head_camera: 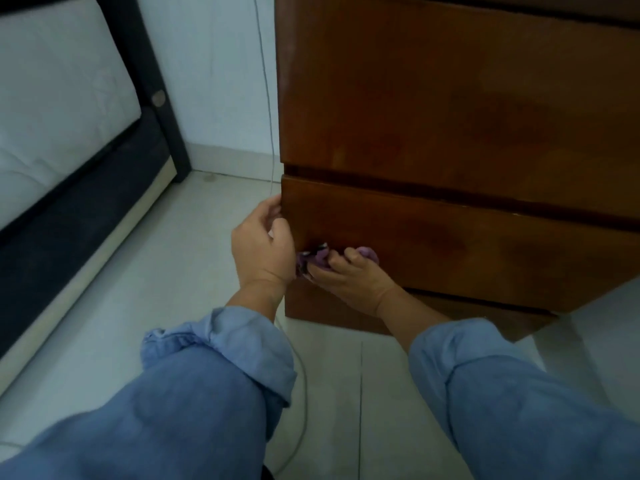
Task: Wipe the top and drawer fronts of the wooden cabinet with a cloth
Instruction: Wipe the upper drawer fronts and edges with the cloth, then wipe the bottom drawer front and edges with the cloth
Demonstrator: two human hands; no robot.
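Observation:
The brown wooden cabinet fills the upper right, with two drawer fronts showing. My right hand presses a bunched purple cloth against the lower left part of the lower drawer front. My left hand is at that drawer's left edge, fingers curled around the corner and touching the cloth. The cabinet's top is out of view.
A dark-framed bed with a white mattress stands at the left. A thin cable hangs down the pale wall beside the cabinet and trails over the light tiled floor. My blue sleeves fill the lower part of the view.

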